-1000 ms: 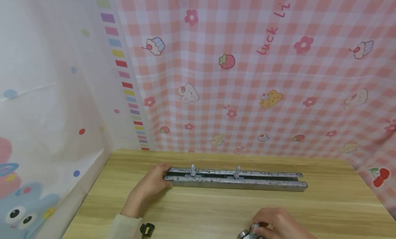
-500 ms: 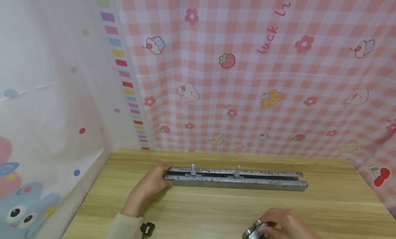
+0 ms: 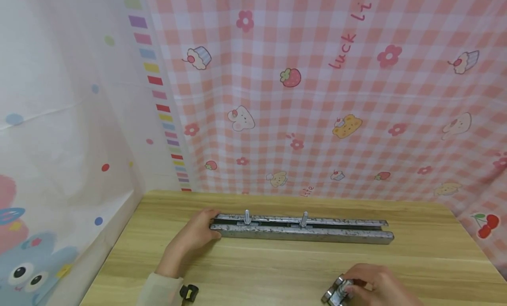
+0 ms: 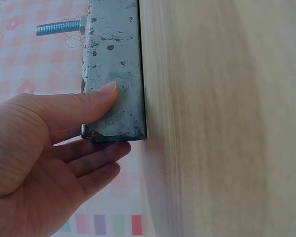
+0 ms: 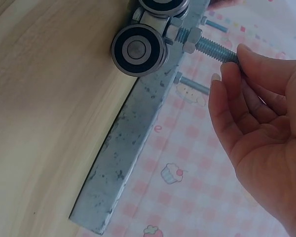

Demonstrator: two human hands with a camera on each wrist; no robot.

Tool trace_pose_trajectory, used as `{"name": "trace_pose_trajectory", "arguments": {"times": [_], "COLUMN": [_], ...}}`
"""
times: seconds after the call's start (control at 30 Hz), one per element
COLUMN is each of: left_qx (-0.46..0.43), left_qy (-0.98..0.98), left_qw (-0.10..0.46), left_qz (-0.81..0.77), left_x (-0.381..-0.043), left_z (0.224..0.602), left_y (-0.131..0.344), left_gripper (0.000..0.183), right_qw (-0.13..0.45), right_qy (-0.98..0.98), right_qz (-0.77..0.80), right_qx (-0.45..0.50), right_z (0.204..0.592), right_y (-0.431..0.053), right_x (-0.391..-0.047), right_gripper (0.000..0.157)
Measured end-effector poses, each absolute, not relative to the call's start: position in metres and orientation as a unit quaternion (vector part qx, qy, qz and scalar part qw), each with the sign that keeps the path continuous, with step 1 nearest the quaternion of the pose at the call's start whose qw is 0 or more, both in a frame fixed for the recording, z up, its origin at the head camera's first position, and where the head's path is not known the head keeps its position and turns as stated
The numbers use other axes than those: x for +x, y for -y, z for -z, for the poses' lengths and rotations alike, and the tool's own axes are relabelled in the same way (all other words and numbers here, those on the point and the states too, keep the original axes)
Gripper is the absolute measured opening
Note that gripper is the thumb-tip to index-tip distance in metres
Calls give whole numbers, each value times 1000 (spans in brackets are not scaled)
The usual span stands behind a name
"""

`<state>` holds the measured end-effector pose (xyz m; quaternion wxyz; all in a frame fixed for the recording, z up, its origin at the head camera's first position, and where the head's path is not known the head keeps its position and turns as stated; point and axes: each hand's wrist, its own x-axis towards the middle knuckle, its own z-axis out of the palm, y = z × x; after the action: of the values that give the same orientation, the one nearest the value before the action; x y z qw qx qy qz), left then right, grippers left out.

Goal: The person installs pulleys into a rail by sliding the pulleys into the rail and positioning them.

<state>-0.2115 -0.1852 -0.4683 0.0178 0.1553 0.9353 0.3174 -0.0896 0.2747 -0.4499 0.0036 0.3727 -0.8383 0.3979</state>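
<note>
A scuffed grey metal channel rail point(image 3: 332, 236) lies across the table, its slot facing up. My left hand point(image 3: 196, 232) grips its left end, thumb on the front wall; the left wrist view shows the thumb point(image 4: 96, 103) pressed flat there and other fingers around the end. Two threaded bolts, a left one point(image 3: 247, 217) and a right one point(image 3: 304, 220), stand up out of the slot. In front of the rail's right half, my right hand point(image 3: 376, 283) pinches a roller trolley point(image 5: 136, 50) by the tip of its threaded bolt point(image 5: 214, 49). Nuts sit on that bolt, above the wheels.
A small black object with a yellow mark point(image 3: 189, 293) lies on the wooden table point(image 3: 253, 266) beside the left sleeve point(image 3: 158, 290). Pink checked cloth point(image 3: 269, 156) hangs behind the table, and a white printed cloth point(image 3: 79, 121) hangs on the left.
My right hand has moved right with the roller trolley, which now appears tilted differently and a little farther into view. The left hand and the rail have stayed put.
</note>
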Motion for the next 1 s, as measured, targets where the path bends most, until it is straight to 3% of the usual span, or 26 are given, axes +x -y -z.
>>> {"name": "trace_pose_trajectory", "arguments": {"times": [0.8, 1.0], "left_qx": [153, 150], "left_qy": [-935, -936], "left_qw": [18, 19], "left_qz": [-319, -318], "left_x": [-210, -210], "left_z": [469, 469], "left_y": [185, 185], "left_gripper": [53, 53], "right_qw": [65, 142], "right_qy": [895, 889], "right_qz": [-359, -342], "right_qx": [259, 270], "right_z": [454, 459], "right_y": [-303, -310], "right_x": [-91, -95], "right_gripper": [21, 33]}}
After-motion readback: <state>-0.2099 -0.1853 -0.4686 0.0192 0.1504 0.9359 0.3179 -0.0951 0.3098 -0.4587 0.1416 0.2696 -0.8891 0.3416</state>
